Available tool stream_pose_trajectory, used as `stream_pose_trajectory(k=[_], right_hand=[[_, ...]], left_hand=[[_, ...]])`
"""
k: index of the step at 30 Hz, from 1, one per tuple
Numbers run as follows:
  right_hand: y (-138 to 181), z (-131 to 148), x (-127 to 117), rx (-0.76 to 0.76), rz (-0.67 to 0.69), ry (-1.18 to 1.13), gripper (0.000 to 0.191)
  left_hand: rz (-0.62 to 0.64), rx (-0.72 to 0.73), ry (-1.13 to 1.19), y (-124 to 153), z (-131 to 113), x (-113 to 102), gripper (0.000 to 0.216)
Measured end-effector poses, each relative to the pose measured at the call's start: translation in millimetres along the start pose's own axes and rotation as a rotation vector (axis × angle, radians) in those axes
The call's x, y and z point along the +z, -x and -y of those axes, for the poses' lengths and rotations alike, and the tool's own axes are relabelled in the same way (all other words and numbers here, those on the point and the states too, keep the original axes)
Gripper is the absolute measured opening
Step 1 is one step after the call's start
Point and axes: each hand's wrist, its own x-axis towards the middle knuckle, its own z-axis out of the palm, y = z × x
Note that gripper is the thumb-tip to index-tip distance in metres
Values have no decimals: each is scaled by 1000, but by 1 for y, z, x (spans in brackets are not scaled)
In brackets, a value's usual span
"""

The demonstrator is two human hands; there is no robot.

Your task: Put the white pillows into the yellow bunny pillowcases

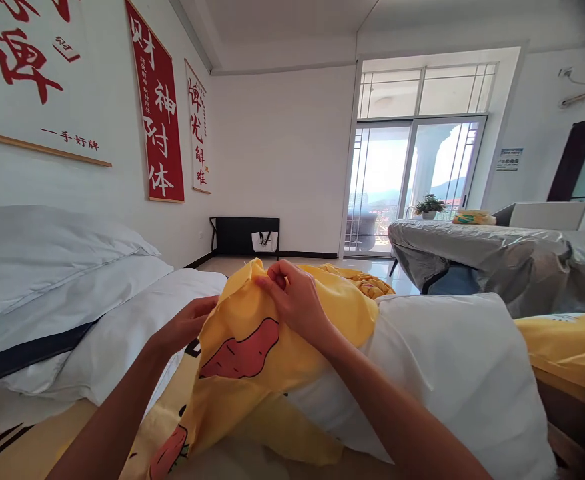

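Observation:
A yellow pillowcase [242, 313] with a red, dark-outlined print is bunched up in front of me. It lies partly over a white pillow [452, 360] that stretches to the right. My right hand [295, 300] pinches the raised upper edge of the cloth between thumb and fingers. On the cloth's left side, my left hand [189, 323] holds the fabric, its fingertips partly hidden behind the fold. The lower part of the pillowcase hangs down toward me, and a thinner yellow layer shows against the white.
White pillows [72, 267] are stacked at the left on a patterned bed sheet. A yellow pillow [572, 347] lies at the far right. Behind stands a table [472, 247] under a silvery cover, with a potted plant [429, 205]. A white bag [265, 241] leans on a black panel by the wall.

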Motion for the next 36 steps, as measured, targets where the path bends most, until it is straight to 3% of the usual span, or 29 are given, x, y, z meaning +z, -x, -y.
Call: stream_pose_trajectory(k=[3, 8, 11, 13, 19, 24, 27, 32, 36], right_hand=[[-4, -10, 5, -18, -89, 97, 24], [24, -11, 7, -180, -292, 220, 10], [56, -5, 12, -352, -192, 364, 16], [71, -4, 20, -366, -124, 465, 15], [70, -14, 38, -258, -156, 434, 22], [64, -22, 43, -111, -173, 265, 6], [63, -24, 44, -31, -146, 208, 8], [62, -23, 37, -56, -101, 170, 12], [62, -21, 26, 25, -69, 160, 12]], left_hand=[[-27, -37, 59, -1, 6, 4, 18], [-309, -95, 247, -10, 19, 29, 25], [-424, -103, 355, -15, 22, 43, 30], [-456, -78, 403, -17, 22, 51, 31], [-322, -49, 390, -18, 19, 63, 31], [-228, -14, 301, -13, 16, 65, 22], [-183, -45, 244, -8, 14, 63, 17], [-214, -33, 316, -10, 15, 54, 23], [-282, 88, 335, -16, 19, 38, 33]])
